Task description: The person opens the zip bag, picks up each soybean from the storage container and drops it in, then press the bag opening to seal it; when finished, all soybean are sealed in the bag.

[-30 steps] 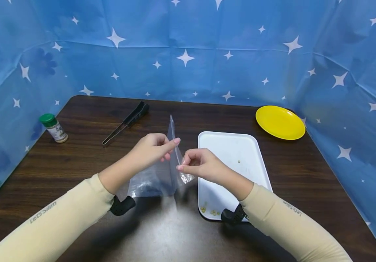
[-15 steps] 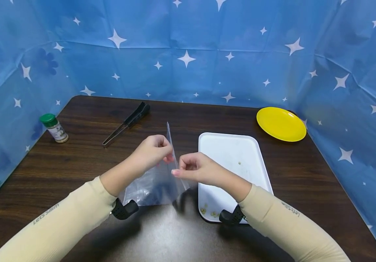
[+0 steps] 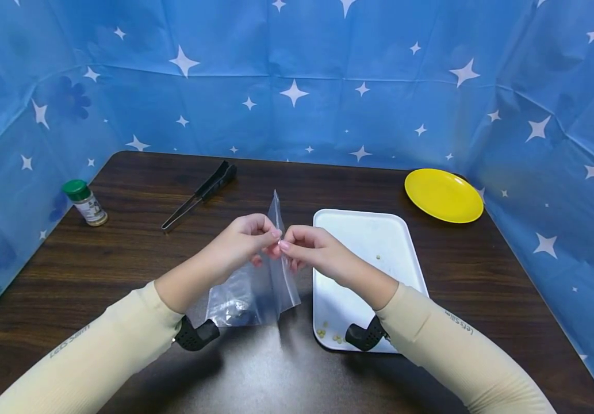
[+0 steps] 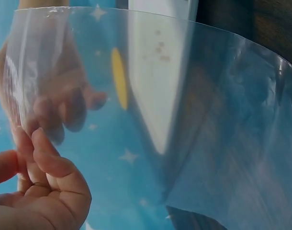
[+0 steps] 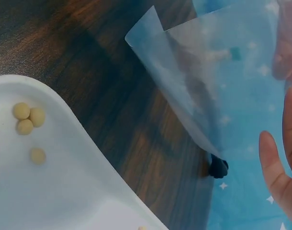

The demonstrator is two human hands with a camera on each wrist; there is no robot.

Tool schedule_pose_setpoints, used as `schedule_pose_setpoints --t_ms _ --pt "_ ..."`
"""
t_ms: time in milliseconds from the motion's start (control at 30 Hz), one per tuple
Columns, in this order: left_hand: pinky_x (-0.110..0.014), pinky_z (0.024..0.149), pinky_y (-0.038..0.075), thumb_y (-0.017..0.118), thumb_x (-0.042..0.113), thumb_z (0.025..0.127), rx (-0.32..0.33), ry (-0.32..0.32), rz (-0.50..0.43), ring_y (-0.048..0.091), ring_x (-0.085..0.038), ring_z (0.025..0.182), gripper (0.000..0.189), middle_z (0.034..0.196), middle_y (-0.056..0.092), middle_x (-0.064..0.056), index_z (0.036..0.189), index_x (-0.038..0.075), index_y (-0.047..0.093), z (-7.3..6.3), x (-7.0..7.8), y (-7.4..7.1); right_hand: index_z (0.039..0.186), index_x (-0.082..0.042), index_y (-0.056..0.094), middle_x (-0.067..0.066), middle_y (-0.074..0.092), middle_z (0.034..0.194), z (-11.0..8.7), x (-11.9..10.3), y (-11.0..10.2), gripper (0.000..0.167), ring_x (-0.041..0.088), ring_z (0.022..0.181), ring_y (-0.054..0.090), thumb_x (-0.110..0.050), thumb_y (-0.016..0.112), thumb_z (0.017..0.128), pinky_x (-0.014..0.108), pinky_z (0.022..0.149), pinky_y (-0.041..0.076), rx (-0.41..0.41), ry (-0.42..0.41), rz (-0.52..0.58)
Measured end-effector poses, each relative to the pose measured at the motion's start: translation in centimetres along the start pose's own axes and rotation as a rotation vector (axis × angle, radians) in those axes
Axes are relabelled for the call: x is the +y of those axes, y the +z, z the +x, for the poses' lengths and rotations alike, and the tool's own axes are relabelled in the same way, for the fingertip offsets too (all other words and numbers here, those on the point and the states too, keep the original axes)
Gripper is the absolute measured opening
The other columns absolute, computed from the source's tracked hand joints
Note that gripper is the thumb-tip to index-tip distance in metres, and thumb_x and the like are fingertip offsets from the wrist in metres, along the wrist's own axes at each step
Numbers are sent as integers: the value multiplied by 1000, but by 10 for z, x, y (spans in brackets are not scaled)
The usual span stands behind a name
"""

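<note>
Both hands are at the upper edge of a clear plastic zip bag [image 3: 240,299], held upright over the table. My left hand [image 3: 249,236] pinches this edge between thumb and fingers. Right beside it, my right hand [image 3: 314,250] pinches the same edge, and the fingertips of the two hands meet. In the left wrist view the bag [image 4: 222,120] spreads wide, with the zip strip [image 4: 22,81] running along its left side. Through the film shows the right hand [image 4: 60,100]. Its loose fingers [image 5: 275,177] appear at the right of the right wrist view.
A white tray [image 3: 361,230] with several small pale-yellow round pieces [image 5: 28,117] lies just right of the bag. Behind stand black-handled tongs [image 3: 206,190]. A green-capped seasoning jar [image 3: 87,204] is at the left edge, a yellow plate [image 3: 444,195] at the back right.
My right hand has slid along the bag's edge, down and then back up to the left hand. The bag has swung slightly, and its lower right corner hangs lower than a second ago.
</note>
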State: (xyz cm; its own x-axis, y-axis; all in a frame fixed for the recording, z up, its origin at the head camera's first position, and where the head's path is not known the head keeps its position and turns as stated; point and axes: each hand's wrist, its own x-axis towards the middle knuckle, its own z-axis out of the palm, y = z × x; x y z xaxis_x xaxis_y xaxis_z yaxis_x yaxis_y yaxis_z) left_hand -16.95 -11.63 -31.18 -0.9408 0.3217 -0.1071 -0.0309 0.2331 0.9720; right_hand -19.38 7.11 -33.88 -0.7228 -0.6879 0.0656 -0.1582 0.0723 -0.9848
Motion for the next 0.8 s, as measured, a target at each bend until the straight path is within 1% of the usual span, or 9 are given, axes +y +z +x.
schedule_pose_setpoints --t_ms 100,233,333,433,533,633,733,800 --pt "-32 58 47 49 12 96 -5 12 14 58 -22 76 14 77 61 -9 92 -1 52 -1 -1 0 87 2 54 6 57 80 -1 -1 0 13 17 67 53 -7 49 96 31 63 50 8 -8 -2" --pt "-29 57 47 48 9 93 6 23 48 57 -22 75 11 77 60 -11 91 -1 51 -2 -2 -1 80 0 52 6 53 69 -3 -4 1 15 16 62 50 -5 49 94 26 56 45 58 -14 -63" --pt "-27 54 45 47 8 93 9 25 81 54 -20 67 10 75 59 -11 89 0 50 -2 -2 -1 75 -2 51 7 51 62 -3 -6 2 18 17 55 46 -4 51 93 25 49 37 106 -5 -161" --pt "-25 53 42 47 8 93 -1 23 113 49 -19 60 11 73 58 -10 86 0 49 -2 -1 -1 70 -4 50 8 49 57 -2 -8 3 20 16 51 43 -4 51 90 25 45 32 134 13 -253" --pt "-24 50 39 47 7 93 -16 31 148 46 -18 57 12 71 57 -10 83 1 49 -3 -1 0 69 -5 50 6 48 55 -3 -10 4 20 15 48 42 -4 52 88 25 44 32 148 27 -319" --pt "-24 47 37 46 5 91 -18 48 200 43 -16 53 12 69 57 -9 80 2 48 -4 0 0 68 -7 50 2 47 53 -5 -10 5 18 14 45 40 -6 51 86 25 42 31 180 28 -424" --pt "-25 46 36 46 5 90 2 33 239 42 -15 50 12 67 57 -9 79 2 48 -6 0 -1 67 -9 50 0 46 51 -7 -10 3 17 14 43 40 -7 50 84 25 41 30 234 30 -527" --pt "-25 47 38 46 6 90 14 14 255 43 -15 50 13 66 57 -8 78 2 49 -6 -2 -3 66 -11 50 0 44 50 -9 -10 0 16 14 43 41 -7 49 82 25 41 30 264 40 -575"
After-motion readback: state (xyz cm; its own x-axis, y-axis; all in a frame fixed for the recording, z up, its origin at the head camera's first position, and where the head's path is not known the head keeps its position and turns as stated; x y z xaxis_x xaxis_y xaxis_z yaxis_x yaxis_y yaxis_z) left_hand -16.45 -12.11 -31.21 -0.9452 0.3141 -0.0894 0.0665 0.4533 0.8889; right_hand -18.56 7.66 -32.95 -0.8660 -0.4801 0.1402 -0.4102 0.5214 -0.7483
